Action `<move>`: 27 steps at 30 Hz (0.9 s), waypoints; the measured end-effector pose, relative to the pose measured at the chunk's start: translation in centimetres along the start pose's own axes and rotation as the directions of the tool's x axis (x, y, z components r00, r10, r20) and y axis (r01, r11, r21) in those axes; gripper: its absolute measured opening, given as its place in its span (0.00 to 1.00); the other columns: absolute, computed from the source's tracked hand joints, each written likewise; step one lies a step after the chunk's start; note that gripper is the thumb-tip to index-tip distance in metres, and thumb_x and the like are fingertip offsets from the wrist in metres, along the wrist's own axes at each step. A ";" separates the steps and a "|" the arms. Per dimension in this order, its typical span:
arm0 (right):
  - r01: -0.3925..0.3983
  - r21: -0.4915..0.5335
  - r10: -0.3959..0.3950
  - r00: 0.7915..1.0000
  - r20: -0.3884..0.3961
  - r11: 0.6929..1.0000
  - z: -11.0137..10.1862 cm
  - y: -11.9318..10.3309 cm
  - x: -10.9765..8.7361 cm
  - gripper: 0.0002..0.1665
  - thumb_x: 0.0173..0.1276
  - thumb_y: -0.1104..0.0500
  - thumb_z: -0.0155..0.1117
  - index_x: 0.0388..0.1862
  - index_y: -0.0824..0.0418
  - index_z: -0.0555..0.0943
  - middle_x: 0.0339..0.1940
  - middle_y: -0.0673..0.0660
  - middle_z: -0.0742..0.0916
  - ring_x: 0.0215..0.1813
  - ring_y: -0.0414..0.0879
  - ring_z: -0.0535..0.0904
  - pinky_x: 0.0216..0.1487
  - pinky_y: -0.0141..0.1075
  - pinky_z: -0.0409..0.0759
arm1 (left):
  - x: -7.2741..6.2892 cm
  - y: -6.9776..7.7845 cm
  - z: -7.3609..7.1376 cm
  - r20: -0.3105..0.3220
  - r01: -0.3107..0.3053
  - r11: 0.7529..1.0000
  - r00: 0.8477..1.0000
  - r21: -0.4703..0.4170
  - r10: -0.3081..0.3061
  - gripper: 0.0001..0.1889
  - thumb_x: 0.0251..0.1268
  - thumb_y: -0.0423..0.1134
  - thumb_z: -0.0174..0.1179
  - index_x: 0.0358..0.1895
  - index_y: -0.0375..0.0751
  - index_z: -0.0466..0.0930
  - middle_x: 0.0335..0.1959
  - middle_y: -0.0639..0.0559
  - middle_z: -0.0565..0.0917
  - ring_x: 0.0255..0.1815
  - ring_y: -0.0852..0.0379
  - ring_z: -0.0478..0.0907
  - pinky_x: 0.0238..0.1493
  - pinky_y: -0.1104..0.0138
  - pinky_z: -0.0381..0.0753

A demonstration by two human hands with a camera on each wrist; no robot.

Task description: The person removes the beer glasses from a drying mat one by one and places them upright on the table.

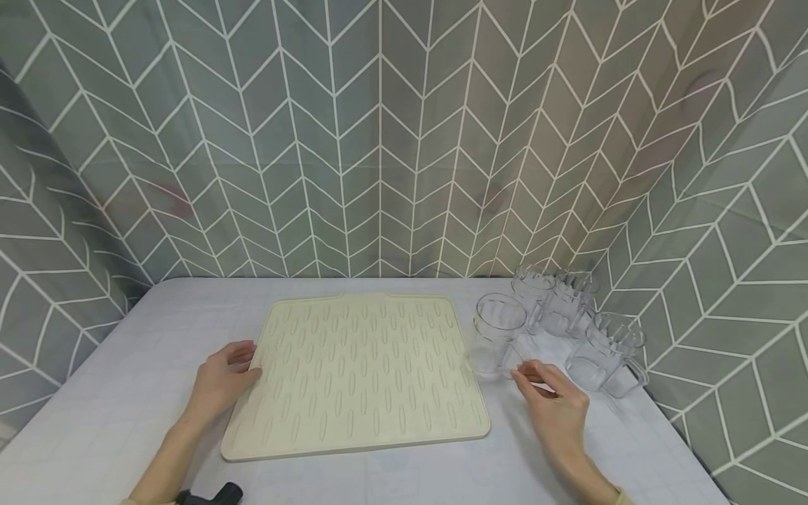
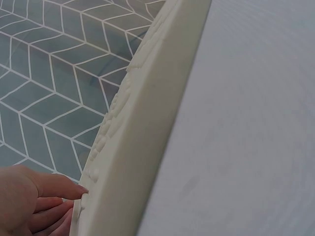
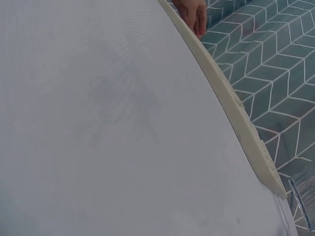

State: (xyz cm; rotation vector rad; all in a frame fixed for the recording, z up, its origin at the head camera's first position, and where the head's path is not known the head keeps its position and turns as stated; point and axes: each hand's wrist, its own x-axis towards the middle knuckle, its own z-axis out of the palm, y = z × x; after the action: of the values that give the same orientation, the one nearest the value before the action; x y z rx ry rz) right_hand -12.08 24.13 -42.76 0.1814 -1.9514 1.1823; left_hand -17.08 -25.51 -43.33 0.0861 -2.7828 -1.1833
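A cream drying mat [image 1: 372,372] with raised oval ridges lies flat on the white table. My left hand [image 1: 221,379] rests at its left edge, the thumb on the rim and the fingers loosely bent beside it; the left wrist view shows fingertips [image 2: 82,191] touching the mat edge. On the mat's right side stands a clear glass mug [image 1: 497,330], its base overlapping the mat edge in the head view. Thumb and index finger of my right hand [image 1: 557,403] pinch its handle. The right wrist view catches only part of a glass [image 3: 306,196].
Three more clear glass mugs [image 1: 530,291], [image 1: 562,308], [image 1: 602,358] stand grouped at the table's right side, close to the curtain. A grey curtain [image 1: 353,140] with white chevron lines surrounds the back and sides. A black object [image 1: 217,495] shows by the left wrist.
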 end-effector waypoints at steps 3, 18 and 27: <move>0.002 -0.014 -0.002 1.000 -0.012 1.000 -0.4 0.1 0.0 0.13 0.49 0.76 0.77 0.35 0.67 0.89 0.28 0.60 0.88 0.33 0.24 0.84 0.33 0.17 0.82 | 0.0 0.0 0.0 -0.003 0.000 1.000 1.000 0.002 0.000 0.30 0.66 0.34 0.61 0.67 0.21 0.65 0.60 0.21 0.74 0.59 0.27 0.77 0.55 0.48 0.85; -0.007 -0.077 0.003 0.999 -0.050 0.997 -2.2 1.3 -0.1 0.14 0.48 0.76 0.78 0.35 0.67 0.89 0.28 0.60 0.89 0.32 0.22 0.83 0.31 0.14 0.80 | 0.0 -0.1 0.1 -0.006 -0.003 1.000 1.000 0.010 0.003 0.30 0.67 0.35 0.61 0.68 0.22 0.65 0.61 0.21 0.74 0.59 0.28 0.77 0.56 0.49 0.84; -0.044 -0.100 0.034 0.995 -0.091 0.994 -3.5 2.0 -0.1 0.15 0.46 0.78 0.78 0.34 0.68 0.89 0.27 0.51 0.88 0.31 0.21 0.82 0.28 0.13 0.77 | 0.0 -0.3 0.2 -0.025 -0.023 1.000 0.999 0.014 0.024 0.30 0.66 0.34 0.61 0.67 0.22 0.66 0.59 0.22 0.75 0.58 0.28 0.78 0.54 0.49 0.85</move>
State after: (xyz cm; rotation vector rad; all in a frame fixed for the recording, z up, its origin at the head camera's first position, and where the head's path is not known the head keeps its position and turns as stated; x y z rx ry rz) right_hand -10.97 27.98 -43.43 0.0363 -1.9389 1.0938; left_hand -17.10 -25.56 -43.70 0.0685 -2.7626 -1.1506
